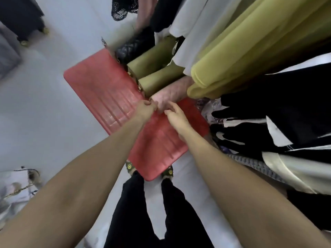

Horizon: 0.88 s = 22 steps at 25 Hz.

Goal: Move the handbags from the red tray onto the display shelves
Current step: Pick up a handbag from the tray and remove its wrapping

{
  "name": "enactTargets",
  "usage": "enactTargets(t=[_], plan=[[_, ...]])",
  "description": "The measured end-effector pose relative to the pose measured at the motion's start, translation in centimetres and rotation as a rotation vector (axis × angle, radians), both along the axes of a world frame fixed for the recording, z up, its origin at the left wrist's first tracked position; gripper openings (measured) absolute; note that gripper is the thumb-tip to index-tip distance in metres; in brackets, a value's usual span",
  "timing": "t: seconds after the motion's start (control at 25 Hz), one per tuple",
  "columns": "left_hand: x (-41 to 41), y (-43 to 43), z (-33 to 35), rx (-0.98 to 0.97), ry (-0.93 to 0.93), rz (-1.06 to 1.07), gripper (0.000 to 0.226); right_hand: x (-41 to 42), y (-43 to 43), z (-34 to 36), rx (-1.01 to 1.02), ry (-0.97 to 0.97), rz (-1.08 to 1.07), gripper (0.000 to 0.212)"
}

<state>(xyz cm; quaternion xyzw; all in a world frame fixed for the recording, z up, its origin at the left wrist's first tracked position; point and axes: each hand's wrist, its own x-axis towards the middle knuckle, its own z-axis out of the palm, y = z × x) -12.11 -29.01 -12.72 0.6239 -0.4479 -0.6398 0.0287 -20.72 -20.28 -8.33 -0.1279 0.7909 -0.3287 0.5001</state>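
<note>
Head view: on the flat red plastic tray [100, 90], at its edge under the hanging clothes [241, 51], lies a pale pink leather handbag [169, 94]. The left hand [146, 107] pinches its near corner; the right hand [176, 115] curls its fingers against it, though I cannot tell if it has a hold. Lift it evenly with both hands, clear of the olive-green handbags [157, 81] beside it on the tray.

floor [35, 108]: pale grey | right: hanging garments [250, 51], olive, black, white | top-left: dark furniture [19, 17]

1 red tray [100, 86] under hands, 2 hands, L hand [146, 108] & R hand [176, 115], 1 pink bag [172, 93] at fingertips, 2 olive bags [150, 61] [161, 81] beyond it, 1 blk bag [136, 45] farthest out, 2 sandals [129, 166] [169, 171] under forearms, 1 white bag [16, 183] far left of L hand
</note>
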Motion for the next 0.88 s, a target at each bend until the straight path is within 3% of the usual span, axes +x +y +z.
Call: enactTargets(t=[0.12, 0.2, 0.36, 0.6, 0.76, 0.88], plan=[[-1.4, -0.4, -2.1, 0.061, 0.024, 0.052, 0.061, -0.7, -0.9, -1.4, 0.007, 0.01, -0.022, 0.053], [-2.3, -0.2, -2.8, 0.097, 0.04, 0.059, 0.069, -0.9, -1.2, -2.0, 0.009, 0.01, -0.028, 0.055], [-2.4, -0.2, -4.8, 0.055, 0.034, 0.15, 0.045, -0.6, -1.8, -3.2, -0.012, -0.002, -0.002, 0.062], [-1.6, 0.0, -5.0, 0.072, 0.099, 0.197, 0.039, -0.3, -1.5, -3.7, 0.001, -0.001, 0.025, 0.053], [-0.3, 0.3, -5.2, 0.273, 0.268, 0.344, 0.02, 0.0, -1.3, -4.2, 0.013, 0.002, 0.042, 0.059], [0.6, 0.4, -5.1, 0.328, 0.26, 0.375, 0.018, 0.5, -1.1, -4.3, 0.021, 0.034, 0.03, 0.055]])
